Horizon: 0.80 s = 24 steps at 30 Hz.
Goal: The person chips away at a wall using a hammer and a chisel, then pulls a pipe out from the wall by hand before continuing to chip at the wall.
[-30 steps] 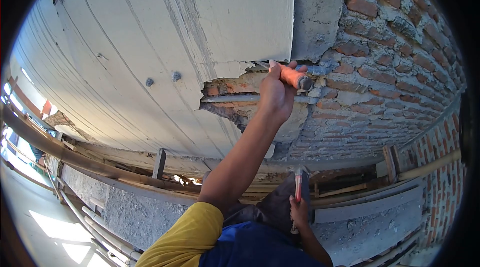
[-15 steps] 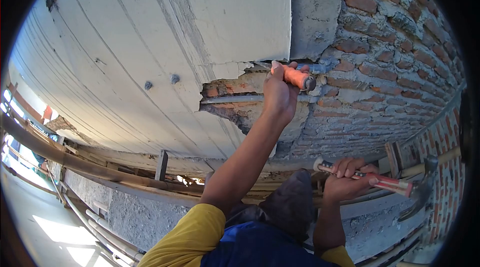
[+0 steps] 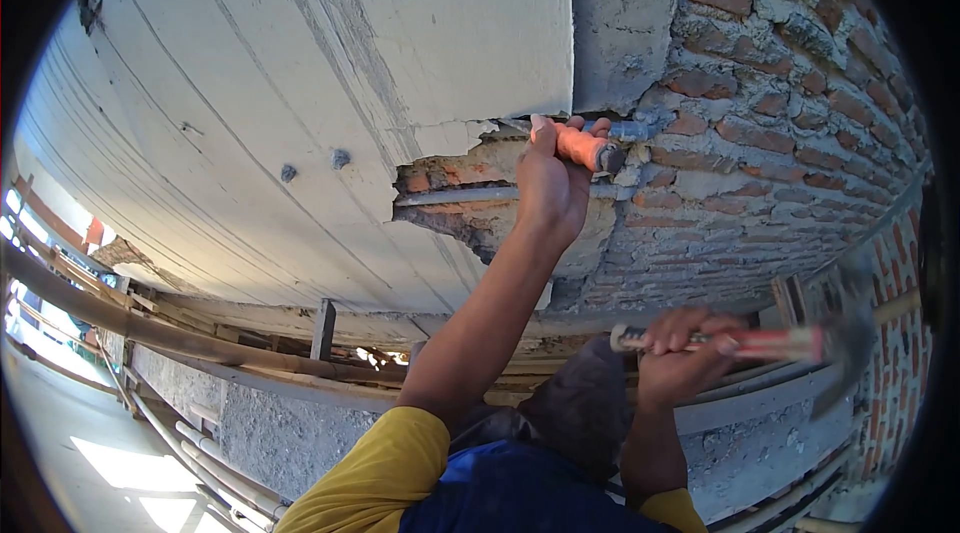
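Observation:
My left hand (image 3: pixel 552 178) is closed around the orange grip of a chisel (image 3: pixel 580 147), whose dark struck end points right. The chisel's front end lies against the broken edge of the white plaster (image 3: pixel 460 140), partly hidden by my fingers. Lower right, my right hand (image 3: pixel 690 355) grips the handle of a claw hammer (image 3: pixel 775 344). Motion smears the hammer's head. Just beside the chisel a grey-blue pipe (image 3: pixel 630 130) runs along the wall, and a second thin pipe (image 3: pixel 460 196) crosses the broken-out hollow below it.
Exposed brickwork (image 3: pixel 760 138) covers the right side of the wall, next to a grey mortar strip (image 3: pixel 625 23). Bamboo poles (image 3: pixel 200 338) run along the lower left. A short upright wooden piece (image 3: pixel 322 330) stands near the wall's foot.
My right hand has raised the hammer slightly and shifted left, and the hammer is now blurred. My left hand still holds the chisel at the same plaster edge.

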Motion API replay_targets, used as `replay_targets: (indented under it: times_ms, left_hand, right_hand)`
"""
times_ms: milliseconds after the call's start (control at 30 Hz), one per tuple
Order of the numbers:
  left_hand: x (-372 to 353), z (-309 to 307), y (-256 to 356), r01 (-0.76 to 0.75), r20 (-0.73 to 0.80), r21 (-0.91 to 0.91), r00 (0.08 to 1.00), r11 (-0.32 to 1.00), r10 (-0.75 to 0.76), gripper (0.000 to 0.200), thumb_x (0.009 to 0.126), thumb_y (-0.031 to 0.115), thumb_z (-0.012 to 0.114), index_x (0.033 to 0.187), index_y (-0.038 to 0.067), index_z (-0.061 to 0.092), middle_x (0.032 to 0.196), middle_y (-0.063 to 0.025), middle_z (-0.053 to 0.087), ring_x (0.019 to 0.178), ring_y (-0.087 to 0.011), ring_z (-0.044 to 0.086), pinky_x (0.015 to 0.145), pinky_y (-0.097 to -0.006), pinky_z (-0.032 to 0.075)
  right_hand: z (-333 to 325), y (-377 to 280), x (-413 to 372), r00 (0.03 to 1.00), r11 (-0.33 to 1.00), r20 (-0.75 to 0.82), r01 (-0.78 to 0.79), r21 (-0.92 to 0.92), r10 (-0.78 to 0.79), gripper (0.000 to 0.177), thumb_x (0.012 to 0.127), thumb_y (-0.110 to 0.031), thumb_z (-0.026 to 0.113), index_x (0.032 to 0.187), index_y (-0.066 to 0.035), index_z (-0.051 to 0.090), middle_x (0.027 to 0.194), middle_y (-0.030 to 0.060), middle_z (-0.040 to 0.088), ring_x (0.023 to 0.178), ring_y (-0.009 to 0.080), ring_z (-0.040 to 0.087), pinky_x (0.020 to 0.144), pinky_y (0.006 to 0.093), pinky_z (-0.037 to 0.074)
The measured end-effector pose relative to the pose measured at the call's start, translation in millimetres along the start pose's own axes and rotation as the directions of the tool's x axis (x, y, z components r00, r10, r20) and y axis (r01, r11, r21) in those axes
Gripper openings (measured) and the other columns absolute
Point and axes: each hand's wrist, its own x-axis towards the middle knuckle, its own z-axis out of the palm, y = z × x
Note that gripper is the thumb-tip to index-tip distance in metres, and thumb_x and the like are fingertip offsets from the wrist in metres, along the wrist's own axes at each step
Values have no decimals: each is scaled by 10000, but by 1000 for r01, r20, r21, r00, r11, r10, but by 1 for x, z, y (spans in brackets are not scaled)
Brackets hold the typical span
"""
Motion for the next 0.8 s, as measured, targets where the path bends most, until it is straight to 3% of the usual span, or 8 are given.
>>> replay_targets:
  times_ms: [133,267,367,467,567,633,700,800]
  left_hand:
    - [1,-1,0,-20,11,7,1000,1000,20,389,1000,338,257,1042,-30,372,1062,-176,459,1014,-285,557,924,-387,478]
    - [4,-4,-3,-7,-8,-29,1000,1000,6,391,1002,333,249,1047,-35,372,1067,-190,457,1017,-281,552,939,-377,472]
    - [2,0,-3,-17,-45,-35,999,999,16,380,1001,334,256,1022,-26,378,1049,-171,456,1012,-281,553,938,-374,475]
    - [1,0,-2,-38,-25,2,999,999,38,372,1000,333,257,1002,-19,376,1047,-173,456,1011,-288,552,934,-375,478]
    - [4,-2,-2,-28,-36,-24,999,999,27,355,998,337,279,969,-5,370,1033,-134,450,990,-310,567,887,-412,495]
    - [4,-1,-1,-30,-40,-36,999,999,28,354,999,335,280,966,-5,372,1033,-134,450,991,-311,567,897,-416,489]
    - [6,-2,-5,-40,-26,-30,999,999,40,350,1000,328,270,971,-5,375,1031,-141,448,1004,-307,561,915,-407,483]
    - [11,-4,-11,-55,4,0,998,998,55,346,1003,315,250,980,-5,381,1026,-154,445,1033,-298,548,939,-386,476]
  right_hand:
    - [6,30,-10,993,995,-97,73,69,-67,276,947,-348,466,865,-93,400,559,39,427,409,110,407,367,240,370]
    - [-24,43,-17,818,662,140,-338,-669,559,250,941,-293,480,815,-83,427,563,42,474,426,118,446,387,245,376]
    - [-23,15,-12,816,746,127,-437,-503,564,258,941,-259,478,774,-73,412,567,30,458,431,117,442,400,246,364]
    - [-16,8,-15,962,965,111,-236,-114,249,237,939,-213,474,768,-69,394,571,25,442,430,118,432,404,256,344]
    - [16,4,-8,997,988,-49,64,142,-57,224,925,-162,487,756,-76,369,570,23,420,436,127,442,416,260,339]
    - [3,31,-10,973,923,144,218,-317,-181,199,917,-157,504,776,-55,406,582,43,446,447,128,438,434,263,347]
    - [-14,48,-11,909,671,330,78,-737,256,158,898,-142,532,835,-4,488,597,62,486,475,111,417,469,271,348]
    - [-29,19,-6,818,635,101,-355,-686,566,177,895,-149,540,869,25,524,595,58,499,492,95,394,476,276,339]
